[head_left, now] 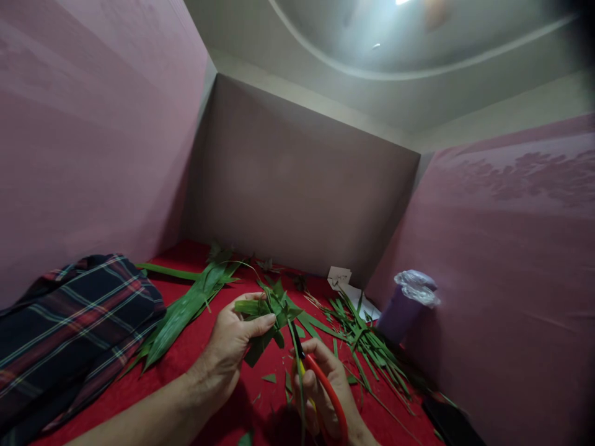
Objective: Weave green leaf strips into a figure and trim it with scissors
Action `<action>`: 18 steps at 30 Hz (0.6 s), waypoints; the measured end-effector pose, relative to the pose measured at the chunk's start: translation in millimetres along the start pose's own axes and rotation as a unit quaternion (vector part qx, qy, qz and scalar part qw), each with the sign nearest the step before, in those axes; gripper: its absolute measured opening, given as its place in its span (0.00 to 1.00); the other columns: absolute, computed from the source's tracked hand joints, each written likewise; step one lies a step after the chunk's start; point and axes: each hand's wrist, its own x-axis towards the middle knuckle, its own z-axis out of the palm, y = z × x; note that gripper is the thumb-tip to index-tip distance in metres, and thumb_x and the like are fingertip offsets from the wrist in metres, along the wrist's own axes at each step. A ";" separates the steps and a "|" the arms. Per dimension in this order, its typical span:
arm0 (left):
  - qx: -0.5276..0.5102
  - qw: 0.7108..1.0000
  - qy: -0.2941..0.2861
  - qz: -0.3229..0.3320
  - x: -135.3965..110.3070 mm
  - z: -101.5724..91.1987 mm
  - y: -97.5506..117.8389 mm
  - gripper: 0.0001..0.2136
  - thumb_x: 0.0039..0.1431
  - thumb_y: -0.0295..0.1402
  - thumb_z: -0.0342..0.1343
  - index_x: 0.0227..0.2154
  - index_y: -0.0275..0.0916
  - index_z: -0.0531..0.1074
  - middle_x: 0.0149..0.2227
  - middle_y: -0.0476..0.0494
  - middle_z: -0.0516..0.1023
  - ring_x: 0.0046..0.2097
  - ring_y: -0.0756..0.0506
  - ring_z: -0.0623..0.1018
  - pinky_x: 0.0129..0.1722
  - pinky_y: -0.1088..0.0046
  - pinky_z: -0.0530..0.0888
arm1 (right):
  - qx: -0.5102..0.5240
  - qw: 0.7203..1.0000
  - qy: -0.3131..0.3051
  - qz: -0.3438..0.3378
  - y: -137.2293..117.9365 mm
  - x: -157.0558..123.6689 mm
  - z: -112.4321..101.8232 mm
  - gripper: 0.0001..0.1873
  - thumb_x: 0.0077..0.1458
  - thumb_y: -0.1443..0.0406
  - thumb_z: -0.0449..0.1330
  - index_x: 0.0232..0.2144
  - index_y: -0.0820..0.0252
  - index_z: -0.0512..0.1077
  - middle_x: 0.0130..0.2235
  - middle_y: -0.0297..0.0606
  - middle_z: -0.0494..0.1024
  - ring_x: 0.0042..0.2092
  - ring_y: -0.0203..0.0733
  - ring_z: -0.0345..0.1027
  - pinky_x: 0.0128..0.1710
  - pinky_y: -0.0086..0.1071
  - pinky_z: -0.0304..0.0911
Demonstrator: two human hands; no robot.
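My left hand (232, 341) pinches a folded green leaf piece (277, 305) between thumb and fingers, above the red cloth. It looks woven, with several pointed ends sticking out. My right hand (325, 378) is wrapped round the red and yellow handles of a pair of scissors (328, 387). Their dark blades point up at the lower right edge of the leaf piece, beside a thin strip hanging down. Whether the blades touch the leaf cannot be made out. Small green leaf scraps (269, 378) lie on the cloth below my hands.
Long broad leaves (186, 306) lie on the red cloth (186, 359) at left, by a plaid garment (83, 334). A heap of narrow strips (367, 334) lies at right. Behind it are white papers (340, 277) and a purple container (402, 310) topped with clear plastic.
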 end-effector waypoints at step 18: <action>-0.032 0.999 -0.012 -0.020 -7.6 3.0 -1.5 0.21 0.32 0.24 0.67 0.33 0.35 0.67 0.22 0.50 0.77 0.23 0.51 0.75 0.25 0.79 0.71 | 0.013 1.000 0.012 -0.014 -7.1 -10.6 15.4 0.20 0.42 0.54 0.66 0.31 0.57 0.63 0.17 0.21 0.56 0.17 0.24 0.42 0.17 0.21 0.42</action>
